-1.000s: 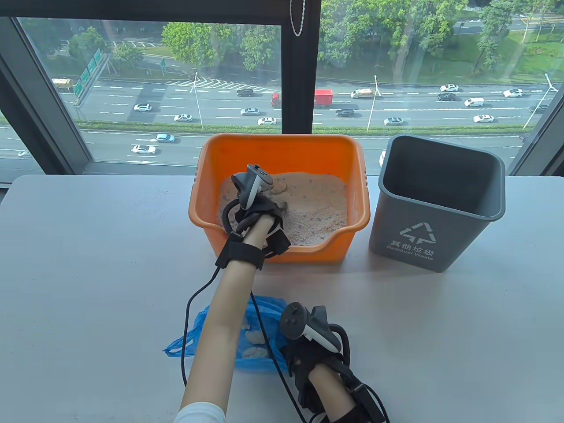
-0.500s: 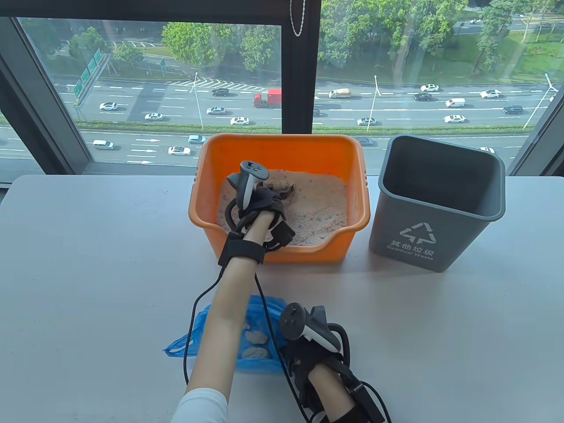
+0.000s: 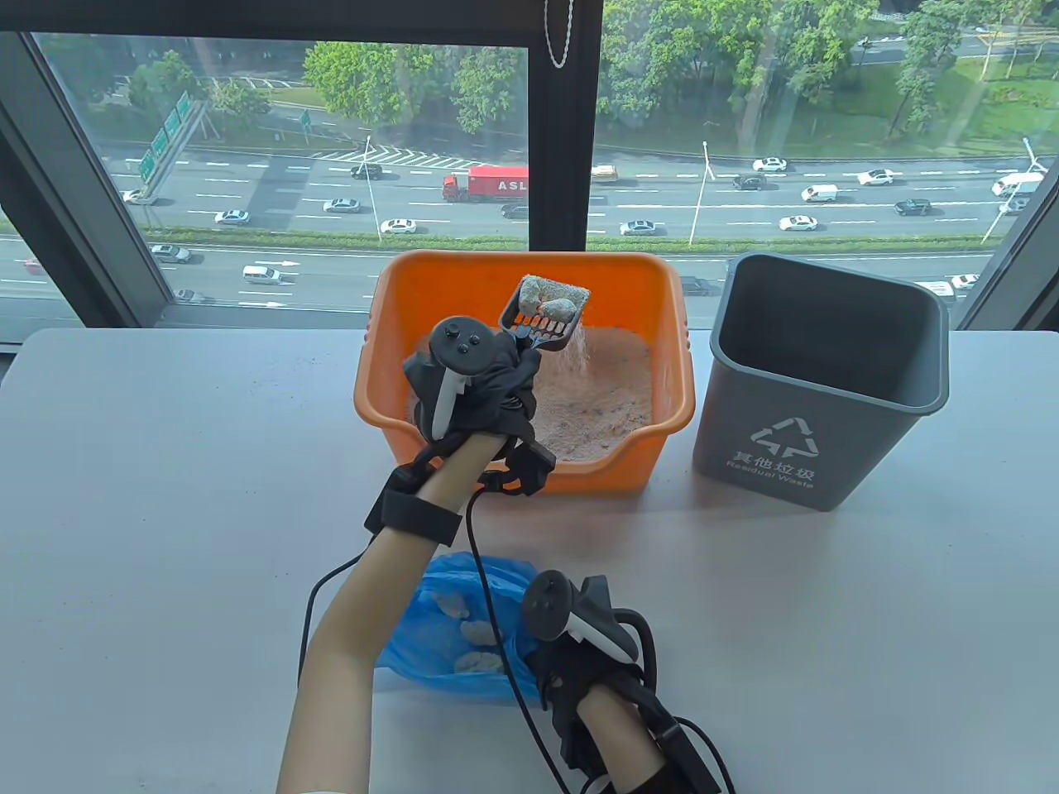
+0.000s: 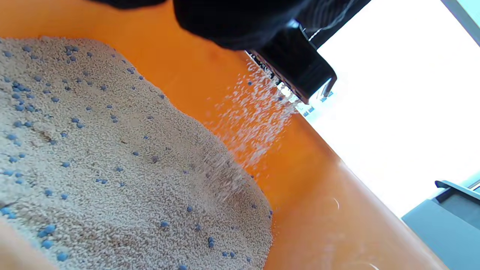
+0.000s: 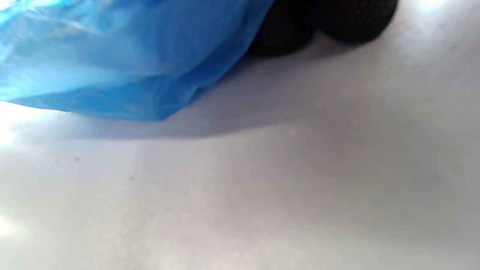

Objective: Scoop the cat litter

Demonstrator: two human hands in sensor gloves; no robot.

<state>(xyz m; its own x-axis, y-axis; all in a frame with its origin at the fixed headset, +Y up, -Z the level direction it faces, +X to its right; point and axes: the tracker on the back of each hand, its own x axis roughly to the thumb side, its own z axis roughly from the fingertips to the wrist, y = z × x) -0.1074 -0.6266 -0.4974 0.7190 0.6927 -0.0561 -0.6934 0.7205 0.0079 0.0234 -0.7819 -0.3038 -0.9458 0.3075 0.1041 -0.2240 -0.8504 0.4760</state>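
Holding scoop (image 3: 542, 318) aloft over orange litter box (image 3: 430, 281), left hand (image 3: 476, 385) wrapped around handle, blade pointing away and up-right. Carrying 2 or 3 pale clumps (image 3: 553, 299); loose litter (image 4: 112, 157) sifting back down through slots. Lying near, behind and below raised scoop toward body: blue bag (image 3: 451, 637), at right hand (image 3: 591, 662). Standing farther right: grey bin (image 3: 819, 380). Resting beside bag, right fingers (image 5: 322, 22) only partly visible, closure undeterminable. Hidden under glove: scoop handle. Blurred: right wrist view.

The tracker (image 3: 453, 364) hides the left hand's fingers.
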